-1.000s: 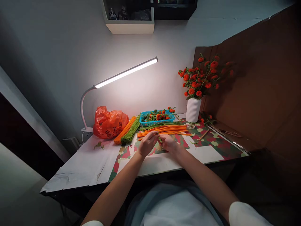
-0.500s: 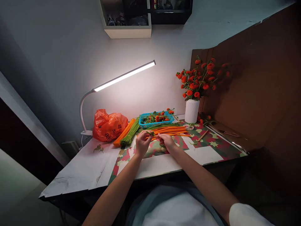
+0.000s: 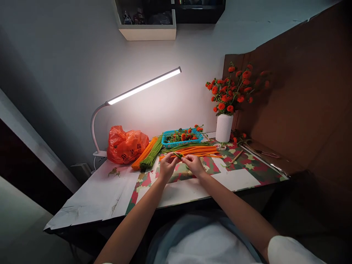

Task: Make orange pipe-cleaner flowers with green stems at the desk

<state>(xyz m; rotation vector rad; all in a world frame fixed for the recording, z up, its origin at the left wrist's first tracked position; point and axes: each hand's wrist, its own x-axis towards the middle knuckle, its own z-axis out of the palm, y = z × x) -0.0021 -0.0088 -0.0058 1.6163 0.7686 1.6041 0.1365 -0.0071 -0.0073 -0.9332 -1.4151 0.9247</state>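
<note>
Over the middle of the table, my left hand [image 3: 167,167] pinches a short green pipe cleaner piece [image 3: 178,155]. My right hand [image 3: 195,165] has closed its fingertips on the other end of the same piece, so both hands almost touch. The fingers hide part of it, and its exact shape is too small to tell. Just beyond the hands lie loose orange pipe cleaners [image 3: 199,150]. To the left of them rest a green pipe cleaner bundle [image 3: 151,154] and an orange pipe cleaner bundle [image 3: 143,157].
A blue basket [image 3: 168,144] of orange flowers stands behind the hands. Farther right is a white vase [image 3: 224,128] with tall orange flowers. An orange plastic bag [image 3: 125,145] sits beside the lamp [image 3: 144,86] at left. Tape rolls [image 3: 220,146] and a wooden stick [image 3: 237,157] lie at right.
My right hand has moved slightly left and up, and its fingertips now meet the green piece at my left hand. The whole view has shifted slightly.
</note>
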